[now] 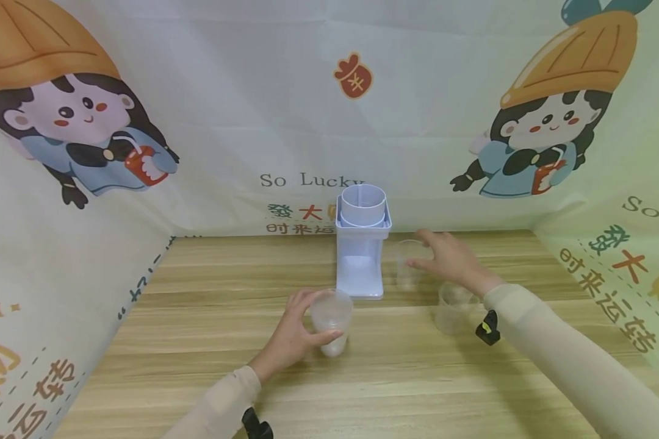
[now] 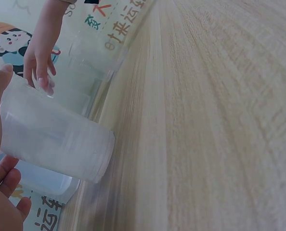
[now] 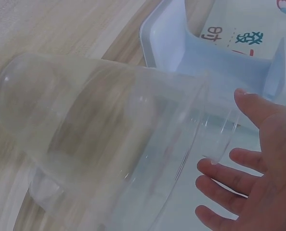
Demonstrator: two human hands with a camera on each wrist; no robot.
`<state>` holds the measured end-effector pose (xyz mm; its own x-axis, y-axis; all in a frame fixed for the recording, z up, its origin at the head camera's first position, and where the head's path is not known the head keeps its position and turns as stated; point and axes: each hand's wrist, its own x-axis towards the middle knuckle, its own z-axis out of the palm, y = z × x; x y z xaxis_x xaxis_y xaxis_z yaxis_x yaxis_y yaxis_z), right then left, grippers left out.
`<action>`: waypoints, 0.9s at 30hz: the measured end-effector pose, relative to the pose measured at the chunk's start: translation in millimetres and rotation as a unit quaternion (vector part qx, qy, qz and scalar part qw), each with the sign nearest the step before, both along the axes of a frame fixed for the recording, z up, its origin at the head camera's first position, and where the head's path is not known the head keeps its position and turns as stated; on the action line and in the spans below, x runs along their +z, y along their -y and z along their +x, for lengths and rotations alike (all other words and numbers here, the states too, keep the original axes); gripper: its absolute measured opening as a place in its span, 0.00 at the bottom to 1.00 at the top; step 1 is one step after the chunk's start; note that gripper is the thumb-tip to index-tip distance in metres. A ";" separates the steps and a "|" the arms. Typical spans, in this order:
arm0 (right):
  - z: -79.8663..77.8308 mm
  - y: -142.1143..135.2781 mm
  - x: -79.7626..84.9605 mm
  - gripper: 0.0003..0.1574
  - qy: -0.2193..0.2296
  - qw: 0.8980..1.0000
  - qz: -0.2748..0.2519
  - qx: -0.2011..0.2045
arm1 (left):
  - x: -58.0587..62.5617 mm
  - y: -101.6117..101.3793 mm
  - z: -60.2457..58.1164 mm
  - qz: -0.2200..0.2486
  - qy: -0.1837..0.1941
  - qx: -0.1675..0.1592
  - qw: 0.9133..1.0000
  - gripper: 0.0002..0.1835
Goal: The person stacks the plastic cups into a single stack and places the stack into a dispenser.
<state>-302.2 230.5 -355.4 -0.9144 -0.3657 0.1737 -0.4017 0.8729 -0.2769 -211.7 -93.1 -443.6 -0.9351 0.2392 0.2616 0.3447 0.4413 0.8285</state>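
My left hand (image 1: 293, 329) grips a translucent plastic cup (image 1: 332, 314) at the front of the white stand, thumb on the near side and fingers behind. In the left wrist view, the frosted cup (image 2: 56, 130) has its base close to the wooden surface. My right hand (image 1: 453, 259) is at the rim of a clear plastic cup (image 1: 409, 268) to the right of the stand. In the right wrist view, its thumb and fingers (image 3: 225, 175) are spread apart around that rim. Another clear cup (image 1: 451, 310) stands under my right wrist.
A pale blue-white stand (image 1: 360, 262) with a round cylinder (image 1: 364, 204) in its top is at the back middle of the wooden table (image 1: 208, 341). A printed cloth backdrop (image 1: 241, 91) rises behind and along both sides. Black straps with mounts sit on both wrists.
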 end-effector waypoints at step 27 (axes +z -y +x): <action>27.3 -3.6 6.2 0.42 0.004 1.000 -0.009 0.020 | 1.7 -0.3 0.6 0.000 0.000 0.001 1.000 0.37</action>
<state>-274.9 234.1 -349.3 -0.9002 -0.3997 0.1728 -0.4345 0.8509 -0.2952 -211.1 -92.8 -442.0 -0.9357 0.2373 0.2610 0.3433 0.4422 0.8286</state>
